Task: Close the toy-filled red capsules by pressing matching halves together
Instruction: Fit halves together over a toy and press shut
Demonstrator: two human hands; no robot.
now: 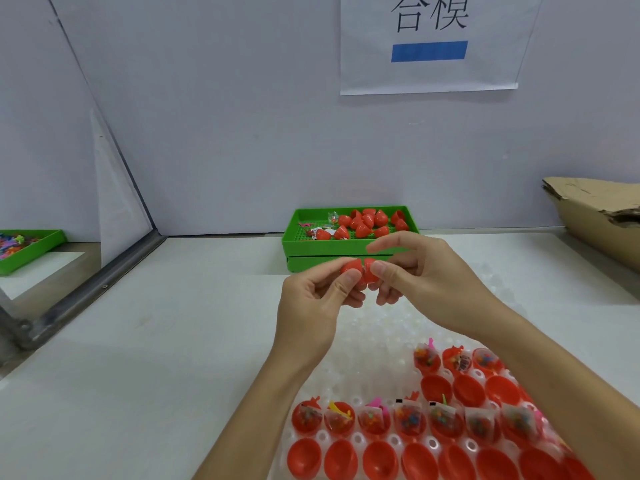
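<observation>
Above the table, my left hand [322,299] pinches one red capsule half [350,266] and my right hand [412,271] pinches the matching red half [370,271]. The two halves meet mouth to mouth with a thin gap between them. On the white holder tray [381,341] below stand several toy-filled red halves [408,422], with rows of empty red halves [381,460] beside them. My right forearm covers part of the tray's right side.
A green tray [349,245] at the back holds several closed red capsules [363,223] and a few loose toys. Another green tray [31,247] with colourful toys sits far left behind a partition. A cardboard box [602,216] lies at the right edge.
</observation>
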